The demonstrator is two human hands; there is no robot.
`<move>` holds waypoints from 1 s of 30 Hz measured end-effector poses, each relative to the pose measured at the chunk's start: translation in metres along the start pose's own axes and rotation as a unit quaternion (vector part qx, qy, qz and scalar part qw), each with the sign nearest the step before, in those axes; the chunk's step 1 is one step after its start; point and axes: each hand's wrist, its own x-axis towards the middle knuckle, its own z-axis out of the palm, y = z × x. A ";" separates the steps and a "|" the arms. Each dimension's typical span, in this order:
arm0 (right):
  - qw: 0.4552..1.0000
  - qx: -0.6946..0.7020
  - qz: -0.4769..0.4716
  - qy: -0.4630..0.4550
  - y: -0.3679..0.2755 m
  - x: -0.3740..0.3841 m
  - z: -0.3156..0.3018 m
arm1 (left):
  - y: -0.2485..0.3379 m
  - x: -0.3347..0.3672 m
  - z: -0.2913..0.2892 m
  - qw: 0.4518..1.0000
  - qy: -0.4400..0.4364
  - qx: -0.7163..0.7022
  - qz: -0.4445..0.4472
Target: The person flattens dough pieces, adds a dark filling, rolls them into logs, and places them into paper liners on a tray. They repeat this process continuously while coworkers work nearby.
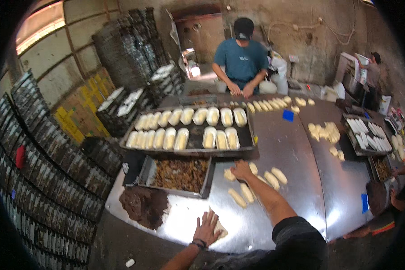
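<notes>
Dough (220, 231), pale, flattened | left hand (206, 228) splayed atop | right hand (242, 170) at rounded lump (229, 174), grip unclear

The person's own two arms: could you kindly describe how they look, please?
The left arm, bare where it shows, has a dark band at the wrist. The right arm has a dark sleeve and is bare below it; no wristband shows there. Both are ungloved.

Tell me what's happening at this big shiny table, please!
Somebody is handling dough. Their left hand is spread over a pale dough piece near the table's edge, and their right hand reaches to a dough lump farther away. A pan of brown, chunky food sits nearby. Behind it, a dark tray holds dough in white papers. Another person stands across the table.
</notes>
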 end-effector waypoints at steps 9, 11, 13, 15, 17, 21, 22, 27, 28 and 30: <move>0.928 0.300 -0.075 -0.207 -0.057 -0.023 -0.014 | -0.014 0.002 0.029 0.962 0.158 -0.223 -0.029; 0.856 0.438 -0.120 -0.246 -0.081 -0.057 -0.022 | -0.015 0.003 0.016 0.877 0.358 -0.302 -0.106; 0.805 0.492 -0.184 -0.275 -0.111 -0.095 -0.026 | -0.019 0.007 -0.010 0.652 0.444 -0.571 -0.227; 0.781 0.538 -0.186 -0.258 -0.146 -0.135 -0.031 | -0.037 0.010 -0.044 0.506 0.482 -0.670 -0.250; 0.754 0.584 -0.197 -0.227 -0.182 -0.170 -0.037 | -0.047 0.002 -0.071 0.524 0.560 -0.611 -0.196; 0.796 0.572 -0.187 -0.068 -0.243 -0.215 -0.042 | -0.056 -0.024 -0.097 0.442 0.571 -0.672 -0.165; 0.824 0.538 -0.175 -0.034 -0.255 -0.222 -0.038 | -0.055 -0.031 -0.097 0.427 0.587 -0.673 -0.143; 0.802 0.547 -0.166 0.174 -0.310 -0.245 0.003 | -0.069 -0.078 -0.099 0.478 0.584 -0.636 -0.161; 0.805 0.555 -0.132 0.163 -0.320 -0.247 0.009 | -0.074 -0.089 -0.101 0.471 0.547 -0.665 -0.193; 0.839 0.534 -0.056 0.085 -0.336 -0.254 0.015 | -0.078 -0.111 -0.103 0.447 0.555 -0.667 -0.219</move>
